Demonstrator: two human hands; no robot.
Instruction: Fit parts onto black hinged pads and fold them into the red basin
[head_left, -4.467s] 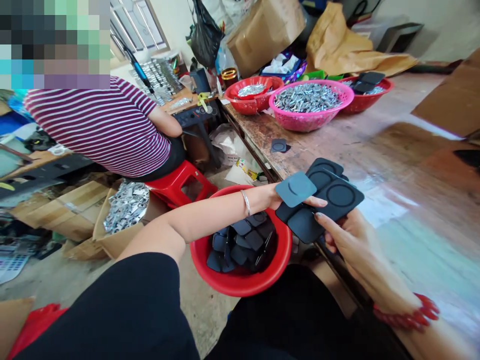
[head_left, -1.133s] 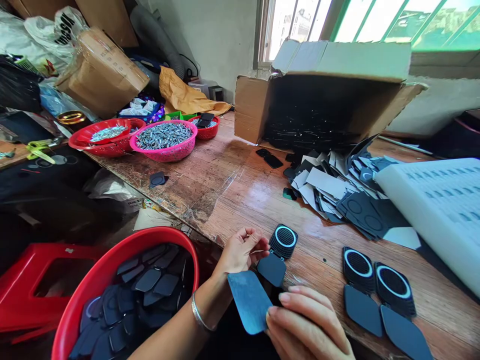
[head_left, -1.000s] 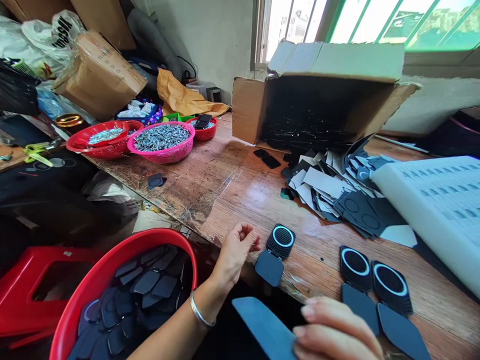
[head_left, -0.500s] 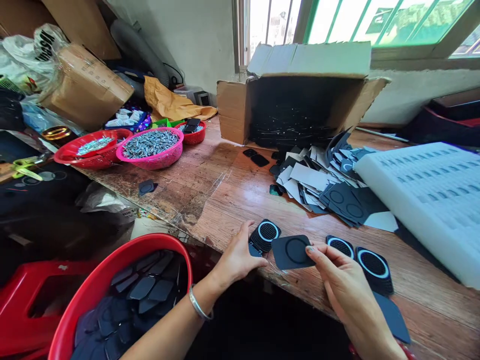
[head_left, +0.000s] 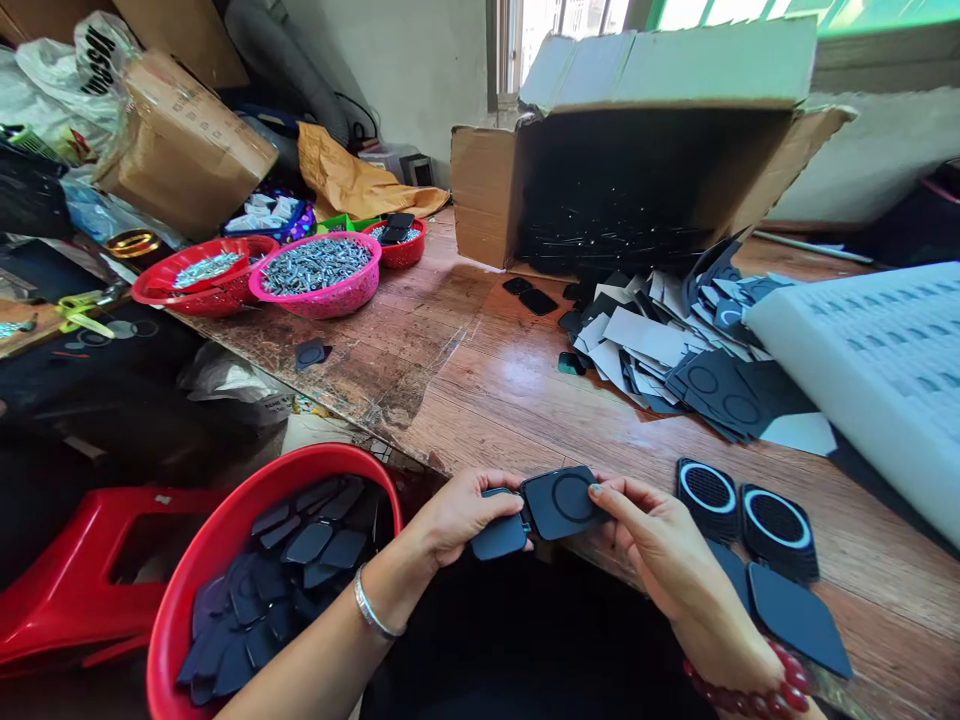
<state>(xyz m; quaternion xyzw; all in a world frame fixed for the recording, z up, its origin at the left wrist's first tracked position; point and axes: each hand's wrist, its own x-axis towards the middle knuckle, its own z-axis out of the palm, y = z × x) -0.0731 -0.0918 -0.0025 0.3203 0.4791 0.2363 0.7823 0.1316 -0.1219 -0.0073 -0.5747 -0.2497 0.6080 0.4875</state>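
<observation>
Near the table's front edge, my left hand (head_left: 465, 515) grips a dark hinged piece (head_left: 499, 537) by its left panel, thumb on top. My right hand (head_left: 656, 530) pinches the right side of a dark square sheet (head_left: 564, 502) marked with a ring. The sheet lies over the right panel of the hinged piece, and whatever is beneath it is hidden. Right of my right hand are two dark stacks with pale rings, a left one (head_left: 707, 488) and a right one (head_left: 778, 522). A dark blue panel (head_left: 801, 618) lies in front of them.
A red tub (head_left: 161, 610) of dark panels stands at the lower left. Bowls of metal parts, one pink (head_left: 319, 300), sit at the back left. An open carton (head_left: 484, 195), a heap of cut sheets (head_left: 645, 338) and a white foam block (head_left: 877, 350) lie behind and right.
The hinged piece, earlier with its ringed black part showing beside my left hand, is now covered by the sheet on its right panel. My hands have come closer together. The view has shifted.
</observation>
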